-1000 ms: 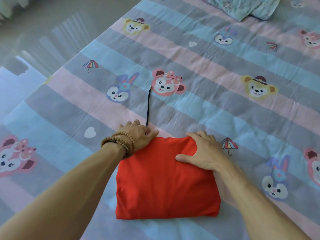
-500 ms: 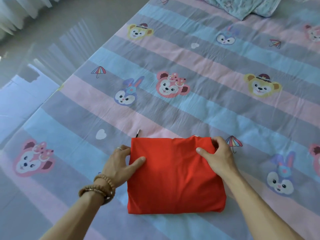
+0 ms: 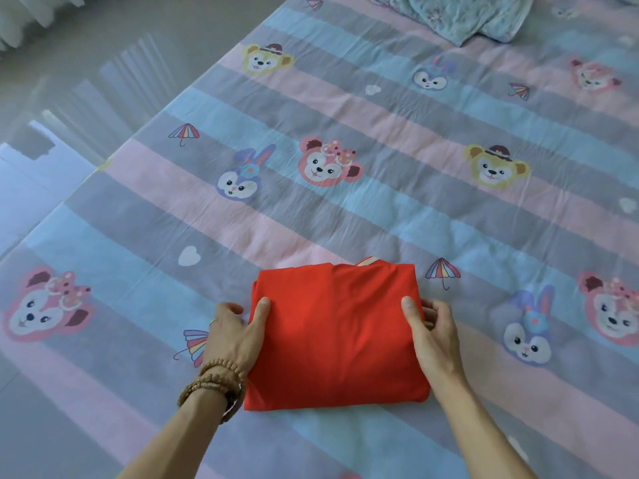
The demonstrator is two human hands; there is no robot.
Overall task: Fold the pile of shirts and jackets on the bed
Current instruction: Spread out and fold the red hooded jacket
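Note:
A red garment (image 3: 335, 333), folded into a thick square packet, lies on the striped cartoon bedsheet (image 3: 397, 202) near the front of the bed. A pale strip of lining shows at its far edge. My left hand (image 3: 235, 337) grips the packet's left side, thumb on top and fingers tucked under the edge. My right hand (image 3: 430, 333) grips the right side the same way. Wooden bead bracelets circle my left wrist.
A folded light-blue patterned blanket (image 3: 463, 15) lies at the far end of the bed. The bed's left edge (image 3: 103, 164) runs diagonally, with shiny grey floor (image 3: 69, 81) beyond it. White curtain hems hang at the top left.
Both hands slid from the garment's far edge down to its left and right sides and took hold. The black cord that stuck out past the far edge is tucked out of sight.

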